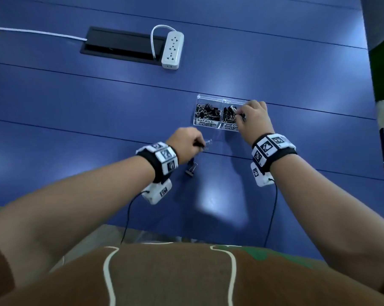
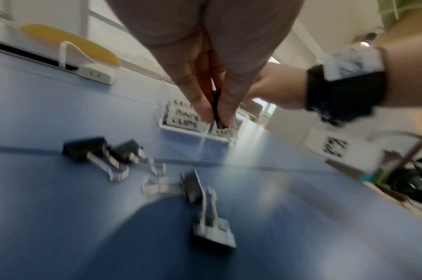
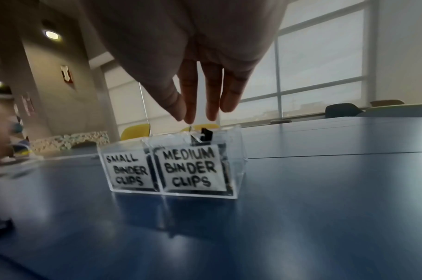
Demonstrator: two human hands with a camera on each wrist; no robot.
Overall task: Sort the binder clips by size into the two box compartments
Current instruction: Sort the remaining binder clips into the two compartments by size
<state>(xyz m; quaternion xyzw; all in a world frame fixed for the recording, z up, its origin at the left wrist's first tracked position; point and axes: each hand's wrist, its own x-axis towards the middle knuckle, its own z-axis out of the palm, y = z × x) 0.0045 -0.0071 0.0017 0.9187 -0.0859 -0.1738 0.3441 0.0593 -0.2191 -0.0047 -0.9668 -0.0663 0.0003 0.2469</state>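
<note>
A clear two-compartment box (image 1: 217, 125) stands on the blue table, labelled SMALL BINDER CLIPS on its left half (image 3: 127, 168) and MEDIUM BINDER CLIPS on its right half (image 3: 190, 166). Both halves hold black clips. My right hand (image 1: 239, 115) hovers over the medium half; thumb and forefinger tips (image 3: 184, 118) meet on the wire handle of a binder clip (image 3: 205, 135) that hangs at the rim. My left hand (image 1: 201, 144) is in front of the box, pinching a black binder clip (image 2: 216, 106). Several loose clips (image 2: 212, 235) lie on the table beneath it; one (image 1: 191, 168) shows by the wrist.
A white power strip (image 1: 172, 50) and a black cable hatch (image 1: 120, 44) sit far back on the left. The table's near edge (image 1: 164, 236) runs just before my body, and its right edge (image 1: 371, 74) lies beyond my right hand.
</note>
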